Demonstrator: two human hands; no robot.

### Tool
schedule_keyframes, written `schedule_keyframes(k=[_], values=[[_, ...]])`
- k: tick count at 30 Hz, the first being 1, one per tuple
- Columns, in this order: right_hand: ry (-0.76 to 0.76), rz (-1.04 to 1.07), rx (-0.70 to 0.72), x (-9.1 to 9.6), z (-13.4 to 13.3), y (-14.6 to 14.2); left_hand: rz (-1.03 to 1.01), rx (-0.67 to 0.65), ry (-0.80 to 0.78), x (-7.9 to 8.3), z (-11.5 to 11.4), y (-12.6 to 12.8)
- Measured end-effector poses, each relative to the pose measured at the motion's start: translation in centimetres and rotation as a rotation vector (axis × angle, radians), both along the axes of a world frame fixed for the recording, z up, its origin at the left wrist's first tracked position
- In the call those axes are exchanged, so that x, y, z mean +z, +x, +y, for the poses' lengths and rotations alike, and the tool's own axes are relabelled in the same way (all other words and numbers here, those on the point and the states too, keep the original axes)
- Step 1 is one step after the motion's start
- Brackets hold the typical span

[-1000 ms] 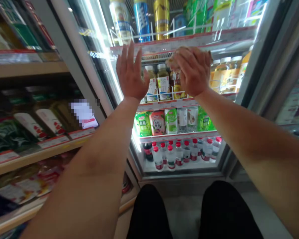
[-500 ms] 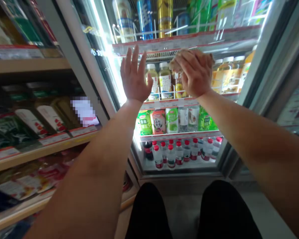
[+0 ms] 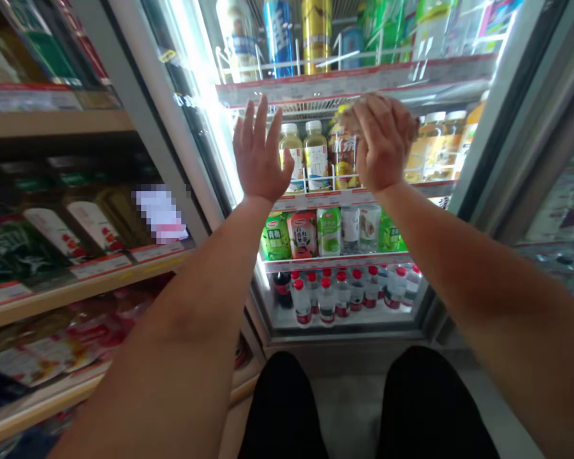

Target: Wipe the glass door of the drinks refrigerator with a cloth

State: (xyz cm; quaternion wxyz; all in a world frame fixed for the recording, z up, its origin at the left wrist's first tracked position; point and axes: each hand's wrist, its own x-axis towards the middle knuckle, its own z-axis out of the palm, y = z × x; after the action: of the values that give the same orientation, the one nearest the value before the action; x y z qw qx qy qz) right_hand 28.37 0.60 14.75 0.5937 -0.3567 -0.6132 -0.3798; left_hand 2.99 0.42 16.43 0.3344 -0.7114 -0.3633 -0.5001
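My left hand is raised with its fingers spread, before the bottles of a lit drinks cooler. It holds nothing and looks laid flat against the cooler's glass front, though I cannot tell the contact for sure. To its right, my right hand is closed over a crumpled brownish cloth, which shows past the fingers. Behind the hands stand white-capped bottles and a yellow-capped brown tea bottle. My right hand hides part of that middle shelf.
Wooden shelves with dark bottles run along the left. Cans fill the cooler's top shelf. Green and red drink packs and small red-capped bottles stand lower. A metal door frame rises at the right.
My right hand has shifted slightly right with the cloth, uncovering more of the brown tea bottle and its yellow cap. My left hand stays spread, a little lower in view.
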Motion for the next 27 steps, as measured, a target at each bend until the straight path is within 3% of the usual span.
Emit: schedule_keyframes(k=[3, 9, 12, 15, 17, 20, 22, 24, 27], values=[[0.054, 0.154, 0.013, -0.1, 0.3, 0.1, 0.009, 0.006, 0.017, -0.3, -0.1, 0.0], [-0.235, -0.355, 0.034, -0.8, -1.7, -0.3, -0.009, -0.026, -0.036, -0.8, -0.6, 0.2], [-0.25, -0.351, 0.029, -1.0, -2.2, -0.5, -0.017, -0.054, -0.046, -1.1, -0.9, 0.3], [-0.174, -0.254, 0.024, -0.5, -1.8, -0.6, -0.035, -0.074, -0.04, -1.3, -1.1, 0.3], [-0.085, -0.121, 0.006, 1.0, -1.0, -0.8, -0.047, -0.094, -0.045, -1.4, -1.1, 0.3], [0.035, 0.179, -0.032, 4.7, 0.4, -1.5, -0.044, -0.091, -0.022, -1.5, -1.1, 0.3], [0.026, 0.259, -0.054, 7.3, 0.8, -2.3, -0.039, -0.066, 0.018, -1.5, -1.0, 0.3], [-0.056, 0.09, -0.041, 9.0, 0.3, -3.1, -0.031, -0.039, 0.056, -1.6, -1.0, 0.2], [-0.241, -0.368, 0.044, 9.7, -1.3, -3.7, -0.021, -0.03, 0.082, -1.7, -1.0, 0.2]])
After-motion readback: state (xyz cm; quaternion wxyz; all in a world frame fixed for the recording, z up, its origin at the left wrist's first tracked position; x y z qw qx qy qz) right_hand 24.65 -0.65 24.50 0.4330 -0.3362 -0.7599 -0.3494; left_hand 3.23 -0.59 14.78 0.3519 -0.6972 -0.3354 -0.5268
